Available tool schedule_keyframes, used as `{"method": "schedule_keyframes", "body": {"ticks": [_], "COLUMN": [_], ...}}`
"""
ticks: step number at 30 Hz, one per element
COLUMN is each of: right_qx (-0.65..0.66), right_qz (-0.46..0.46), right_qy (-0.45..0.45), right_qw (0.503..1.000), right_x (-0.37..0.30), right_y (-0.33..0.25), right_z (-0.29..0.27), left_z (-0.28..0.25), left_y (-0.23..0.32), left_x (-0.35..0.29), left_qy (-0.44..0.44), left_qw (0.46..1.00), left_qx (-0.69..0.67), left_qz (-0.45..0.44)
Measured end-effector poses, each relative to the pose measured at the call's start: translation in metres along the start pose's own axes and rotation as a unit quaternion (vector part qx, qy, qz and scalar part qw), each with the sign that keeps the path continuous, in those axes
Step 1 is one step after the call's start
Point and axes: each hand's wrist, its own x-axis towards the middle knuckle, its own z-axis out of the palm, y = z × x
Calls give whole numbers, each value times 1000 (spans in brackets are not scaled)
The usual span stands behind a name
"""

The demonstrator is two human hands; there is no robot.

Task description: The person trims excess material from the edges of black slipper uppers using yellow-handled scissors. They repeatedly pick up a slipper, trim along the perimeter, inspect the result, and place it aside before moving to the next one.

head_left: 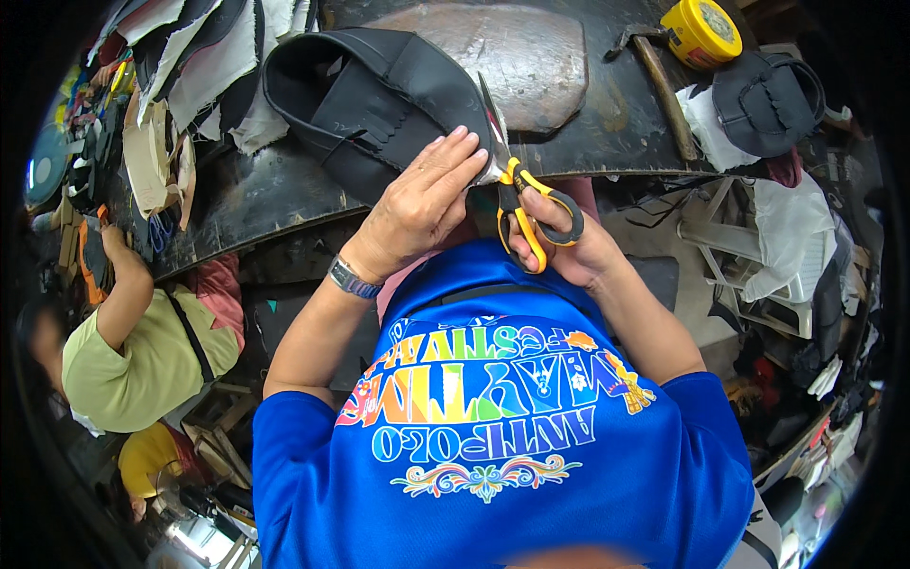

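A black leather shoe upper (438,81) with a fringed flap lies at the front edge of the dark workbench. My left hand (417,204) holds its near right edge, fingers stretched along the leather; the thumb is hidden. In my right hand (580,248) is a pair of scissors (515,180) with yellow and black handles, my fingers through the loops. The blades are parted and point away from me, right at the upper's edge beside my left fingertips. Part of the lower blade is hard to make out there.
Behind the upper lies a worn brown slab (512,62) on the workbench (246,223). A hammer (668,100), a yellow tub (701,33) and another black upper (766,102) are at the right. Leather pieces (213,66) pile up at the left, near a co-worker in a green shirt (156,351). A white stool (758,247) stands right.
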Motion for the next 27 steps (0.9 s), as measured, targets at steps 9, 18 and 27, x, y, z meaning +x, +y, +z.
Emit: {"method": "schedule_keyframes", "body": {"ticks": [9, 18, 27], "right_qx": [34, 36, 4], "right_qz": [50, 17, -48], "right_qy": [-25, -20, -16], "right_qw": [998, 999, 999], "right_x": [-1, 2, -7], "right_y": [8, 11, 4], "right_z": [-14, -10, -16], "left_z": [-24, -71, -70], "left_y": [4, -49, -46], "left_x": [8, 71, 51], "left_qy": [-74, 140, 219], "left_qw": [996, 949, 949], "left_qx": [-53, 240, -104], "left_qz": [-14, -149, -204]}}
